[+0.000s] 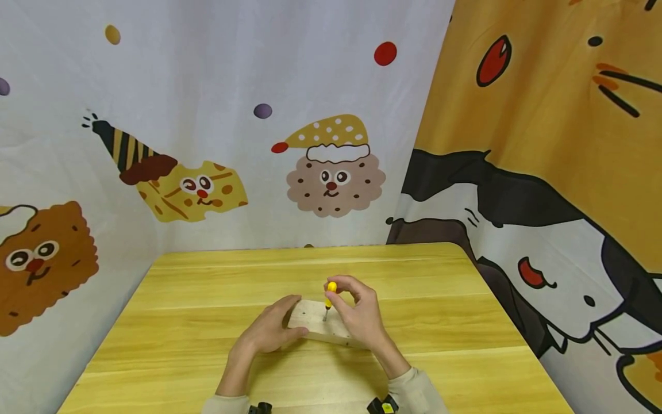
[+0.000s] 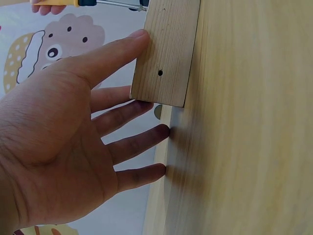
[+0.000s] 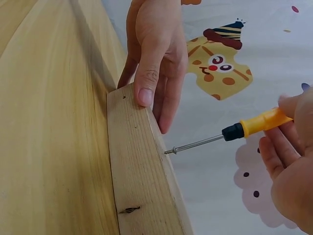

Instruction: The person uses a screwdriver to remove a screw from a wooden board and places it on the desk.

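Note:
A pale wooden block (image 1: 308,312) lies flat on the table. My left hand (image 1: 269,328) holds its left end, with the thumb (image 2: 124,49) on the near side and fingers around the end and behind. My right hand (image 1: 362,313) pinches the yellow handle of a screwdriver (image 3: 264,122) between thumb and fingers. The screwdriver stands nearly upright over the block, its shaft pointing down. At its tip a small screw (image 3: 169,151) meets the block's top face, with some thread showing. A dark hole (image 2: 160,73) marks the block's near side.
The wood-grain table (image 1: 207,287) extends around the block on all sides. Behind it hangs a white curtain (image 1: 207,75) with cartoon prints, and an orange printed curtain (image 1: 543,126) hangs at the right. A dark knot (image 3: 129,210) shows in the block's side.

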Tool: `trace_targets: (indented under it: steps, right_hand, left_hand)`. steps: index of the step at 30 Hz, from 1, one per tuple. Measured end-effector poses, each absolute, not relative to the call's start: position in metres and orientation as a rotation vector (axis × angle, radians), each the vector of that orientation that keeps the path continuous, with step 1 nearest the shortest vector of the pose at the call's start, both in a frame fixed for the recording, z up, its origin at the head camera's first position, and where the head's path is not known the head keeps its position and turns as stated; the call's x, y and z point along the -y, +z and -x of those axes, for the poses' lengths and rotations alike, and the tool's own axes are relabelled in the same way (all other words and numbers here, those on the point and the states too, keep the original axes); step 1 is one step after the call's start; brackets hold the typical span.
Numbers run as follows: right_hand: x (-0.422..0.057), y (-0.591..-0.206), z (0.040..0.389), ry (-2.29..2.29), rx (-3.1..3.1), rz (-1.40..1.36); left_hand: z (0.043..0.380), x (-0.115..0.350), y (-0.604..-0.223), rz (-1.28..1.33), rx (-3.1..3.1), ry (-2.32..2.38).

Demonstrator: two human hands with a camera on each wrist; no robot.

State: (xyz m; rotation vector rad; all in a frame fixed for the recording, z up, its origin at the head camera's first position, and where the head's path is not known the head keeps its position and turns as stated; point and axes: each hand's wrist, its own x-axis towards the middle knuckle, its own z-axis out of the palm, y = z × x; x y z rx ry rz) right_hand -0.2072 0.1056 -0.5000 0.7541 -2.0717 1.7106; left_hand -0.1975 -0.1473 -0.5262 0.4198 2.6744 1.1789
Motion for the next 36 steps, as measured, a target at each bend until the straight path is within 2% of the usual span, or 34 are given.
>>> trace_targets:
  steps: [7, 20, 30, 36]
  right_hand:
    - [-0.1048, -0.5027, 0.2101, 1.667, 2.052, -0.823]
    - [-0.1046, -0.499, 0.2057, 1.662, 2.172, -0.639]
    - [-0.1066, -0.5006, 0.2084, 1.637, 2.148, -0.734]
    - [-0.1109, -0.4975, 0.2103, 1.648, 2.197, -0.7]
  left_hand:
    - [0.1972, 0.1471, -0.5258, -0.427, -2.682, 1.182]
    - [0.1973, 0.1476, -0.5247, -0.43, -2.692, 1.169]
    - [0.1964, 0.1477, -0.5228, -0.426, -2.676, 1.183]
    - [0.1963, 0.1475, -0.5242, -0.42, -2.675, 1.185]
